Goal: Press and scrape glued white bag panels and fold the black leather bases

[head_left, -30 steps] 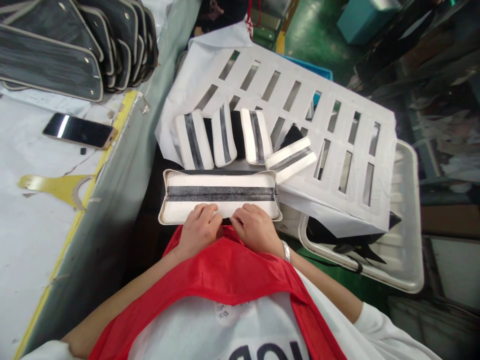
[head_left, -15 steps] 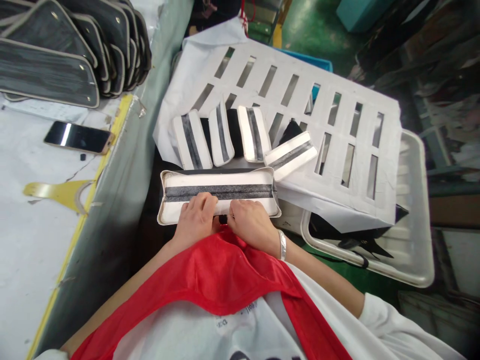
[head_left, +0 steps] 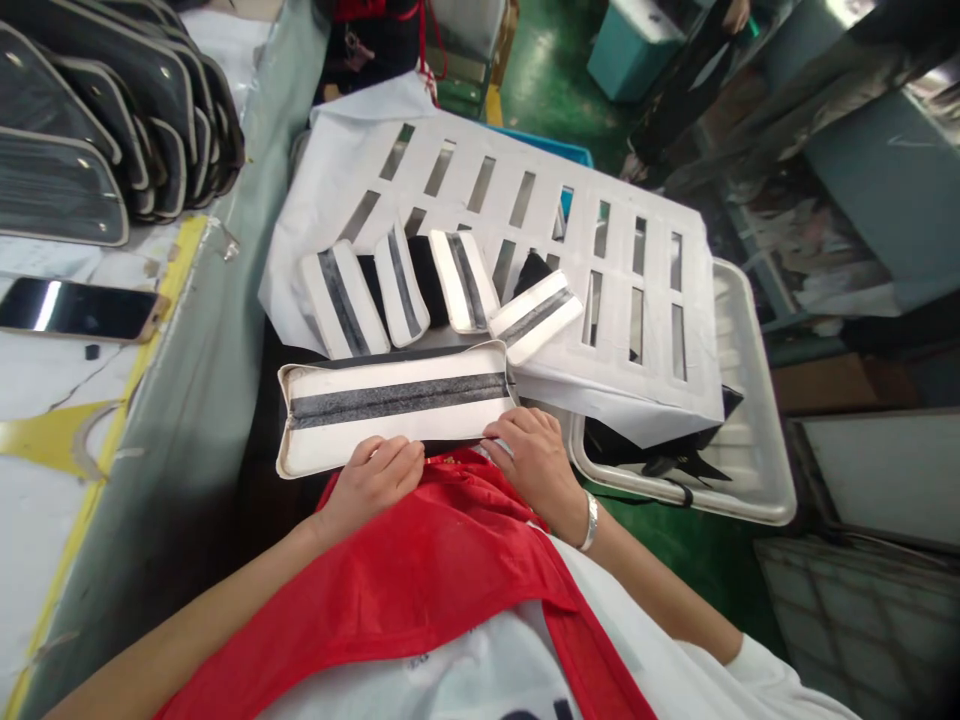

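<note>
A long white bag-like piece [head_left: 397, 425] with a dark grey stripe along its face and a raised rim lies in front of me, close to the red apron [head_left: 420, 560]. My left hand [head_left: 381, 478] grips its near edge around the middle, fingers curled over the rim. At the near right corner, my right hand [head_left: 534, 462] pinches the same edge between thumb and fingers. The underside of the piece is hidden. Just beyond it, several smaller striped white pieces [head_left: 349, 300] lean side by side, one of them [head_left: 536, 318] tilted to the right.
Behind the pieces stands a white-covered slotted crate [head_left: 622, 370]. A white plastic tub [head_left: 757, 440] holding black material is at right. On the left table lie stacked dark panels [head_left: 56, 185], a phone [head_left: 79, 308] and a yellow tape strip [head_left: 45, 430]. A person [head_left: 690, 90] is in the background.
My hands have moved apart along the near edge. The right hand slid from the middle to the right corner. The view has shifted, moving the surroundings left in the picture.
</note>
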{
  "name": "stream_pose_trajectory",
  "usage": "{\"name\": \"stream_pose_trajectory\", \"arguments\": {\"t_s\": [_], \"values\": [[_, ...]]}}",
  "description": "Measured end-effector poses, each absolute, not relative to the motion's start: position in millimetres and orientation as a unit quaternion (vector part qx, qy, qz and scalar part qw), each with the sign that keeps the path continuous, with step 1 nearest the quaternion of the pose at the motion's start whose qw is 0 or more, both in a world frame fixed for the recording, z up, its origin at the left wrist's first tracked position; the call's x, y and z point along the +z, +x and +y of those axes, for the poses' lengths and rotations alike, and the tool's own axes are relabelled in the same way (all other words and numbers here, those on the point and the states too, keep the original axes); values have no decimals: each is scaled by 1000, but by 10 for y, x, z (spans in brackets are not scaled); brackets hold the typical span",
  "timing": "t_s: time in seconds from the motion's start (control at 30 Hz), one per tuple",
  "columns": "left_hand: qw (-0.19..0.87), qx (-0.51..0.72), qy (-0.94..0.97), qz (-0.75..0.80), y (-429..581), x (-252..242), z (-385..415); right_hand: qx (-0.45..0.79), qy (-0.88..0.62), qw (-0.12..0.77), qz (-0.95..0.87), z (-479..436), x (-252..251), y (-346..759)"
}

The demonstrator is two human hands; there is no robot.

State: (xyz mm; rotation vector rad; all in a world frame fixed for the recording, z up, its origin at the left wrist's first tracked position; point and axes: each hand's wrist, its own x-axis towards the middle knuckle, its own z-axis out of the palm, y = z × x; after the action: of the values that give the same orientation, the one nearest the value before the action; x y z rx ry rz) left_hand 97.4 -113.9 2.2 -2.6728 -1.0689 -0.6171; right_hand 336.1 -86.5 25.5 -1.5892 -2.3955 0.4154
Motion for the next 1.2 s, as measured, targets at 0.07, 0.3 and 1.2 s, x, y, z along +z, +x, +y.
{"name": "stream_pose_trajectory", "arguments": {"t_s": [0.07, 0.3, 1.2], "values": [[124, -199, -904, -357, 1005, 20, -1153, 152, -548, 128, -812, -868, 215, 3397], [104, -196, -902, -371, 1056, -1, -1208, 159, -561, 73, -809, -783, 238, 3324], [88, -134, -901, -403, 1552, -82, -987, 178, -671, 141, -706, -761, 45, 3348]]}}
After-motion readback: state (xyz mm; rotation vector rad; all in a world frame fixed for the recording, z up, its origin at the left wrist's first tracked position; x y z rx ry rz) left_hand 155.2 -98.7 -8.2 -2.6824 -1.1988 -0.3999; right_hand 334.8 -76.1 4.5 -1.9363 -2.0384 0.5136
